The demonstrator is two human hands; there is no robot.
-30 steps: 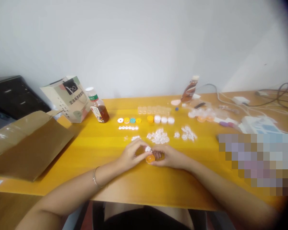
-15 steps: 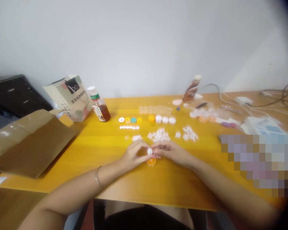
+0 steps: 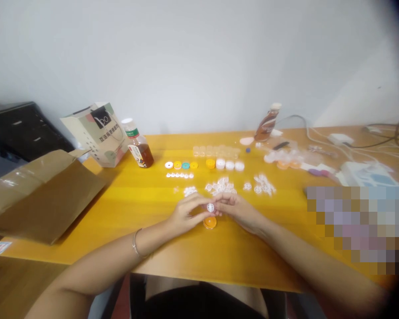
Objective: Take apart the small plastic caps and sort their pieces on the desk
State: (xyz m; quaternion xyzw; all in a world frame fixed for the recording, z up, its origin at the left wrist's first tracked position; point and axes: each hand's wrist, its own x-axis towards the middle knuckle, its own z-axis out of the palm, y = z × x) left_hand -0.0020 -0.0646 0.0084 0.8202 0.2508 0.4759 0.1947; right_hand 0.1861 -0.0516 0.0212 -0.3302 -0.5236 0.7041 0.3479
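Observation:
Between both hands is a small round white slotted plastic piece [image 3: 210, 207], held up off the table. My left hand [image 3: 188, 212] pinches it from the left with thumb and fingertips. My right hand [image 3: 236, 209] has its fingertips closed on its right edge. Just below the fingers an orange round cap [image 3: 209, 222] rests on the table. Beyond the hands lie a heap of white slotted pieces [image 3: 221, 186], a smaller white cluster [image 3: 190, 191] to its left and another group [image 3: 262, 184] to its right.
Farther back are a row of coloured round caps [image 3: 185, 165], white caps [image 3: 229, 165] and clear containers [image 3: 216, 151]. A drink bottle [image 3: 138, 148], a paper bag [image 3: 103, 137] and a cardboard box [image 3: 53, 199] stand left. Another bottle [image 3: 267, 124] and cables [image 3: 382, 146] are at right.
The white piece has turned to face me more and shifted slightly right. My right fingers have closed in nearer to it. The orange cap stays below the hands.

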